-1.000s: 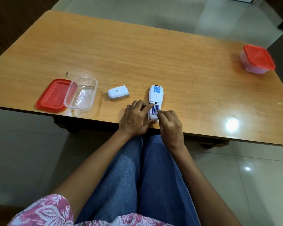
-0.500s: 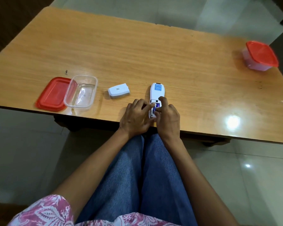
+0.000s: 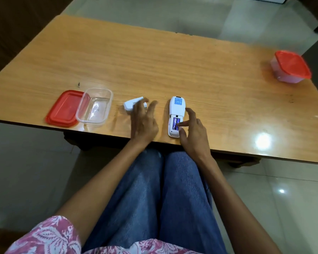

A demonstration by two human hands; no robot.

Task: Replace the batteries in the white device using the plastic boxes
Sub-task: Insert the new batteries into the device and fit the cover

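Note:
The white device lies face down near the table's front edge, its battery bay open with blue batteries showing inside. My right hand rests at the device's right side, fingertips touching the bay, holding nothing. My left hand is blurred, fingers spread, reaching over the white battery cover, which lies left of the device. An open clear plastic box sits further left, beside its red lid. A second box with a red lid stands closed at the far right.
The wooden table has its front edge just before my knees. A bright light glare marks the surface at the right. Tiled floor surrounds the table.
My left hand has left the device and swung left onto the battery cover. My right hand has slid to the device's right side, uncovering the batteries in the bay.

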